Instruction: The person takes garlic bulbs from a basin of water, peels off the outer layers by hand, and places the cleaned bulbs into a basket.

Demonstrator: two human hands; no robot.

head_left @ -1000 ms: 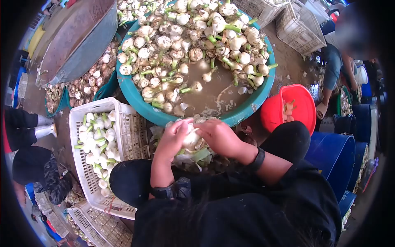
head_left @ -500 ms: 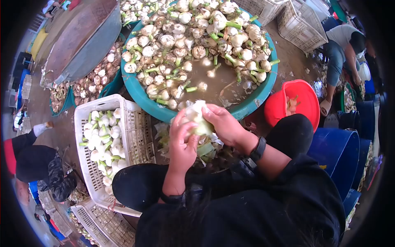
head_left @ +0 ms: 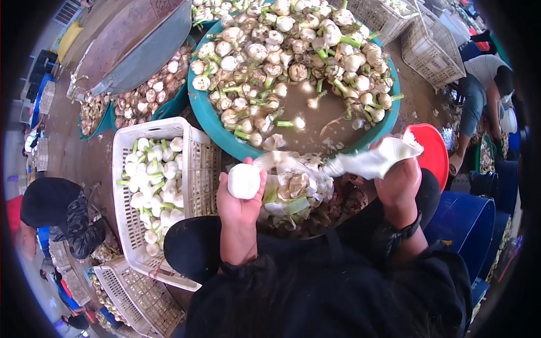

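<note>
A peeled white garlic bulb [head_left: 244, 181] rests in my left hand [head_left: 232, 209], with the fingers curled round it. Out to the right, my right hand [head_left: 399, 183] grips a pale strip of garlic skin [head_left: 389, 158], whose loose end trails left and is blurred. Between my hands and below them lies a heap of stripped garlic peelings [head_left: 293, 194]. Just beyond is a round green tub [head_left: 217, 135] of muddy water with many unpeeled garlic bulbs [head_left: 256, 53]. A white plastic crate [head_left: 203, 163] of cleaned bulbs with green stems stands left of my left hand.
A red basin [head_left: 433, 152] sits behind my right hand, and blue barrels [head_left: 459, 228] stand right of my knee. A metal wheelbarrow-like tray [head_left: 141, 56] is at upper left. Co-workers [head_left: 51, 211] crouch at left and far right. More crates [head_left: 434, 53] stand at upper right.
My hands were together around the bulb and have moved apart. The skin has come off in my right hand, while the bare bulb stays in my left. The view has shifted slightly.
</note>
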